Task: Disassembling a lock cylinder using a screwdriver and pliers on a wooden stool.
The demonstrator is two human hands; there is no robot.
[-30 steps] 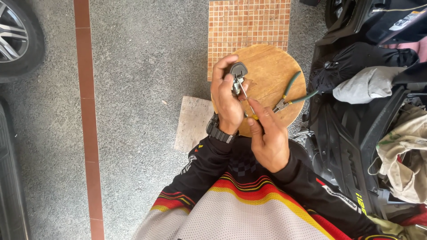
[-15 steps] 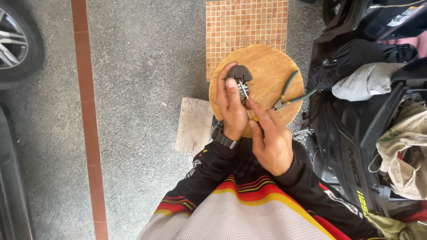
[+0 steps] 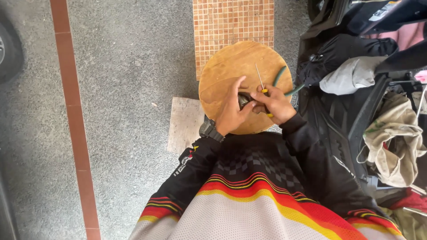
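Both grips closed: my left hand point(image 3: 231, 113) clamps a small dark part point(image 3: 243, 100) on the round wooden desk point(image 3: 222, 71); my right hand point(image 3: 275, 104) holds a yellow-handled screwdriver point(image 3: 260, 80), green-handled pliers point(image 3: 281, 75) just beside.

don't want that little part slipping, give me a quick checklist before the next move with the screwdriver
1. Left hand grips the small dark part: ok.
2. Right hand holds the yellow-handled screwdriver: ok.
3. Part supported over the round wooden board: ok.
4. Screwdriver tip seated in the part: not ok, shaft points away.
5. Green-handled pliers within reach on the board: ok.
6. Fasteners on the part: cannot tell, hidden by fingers.
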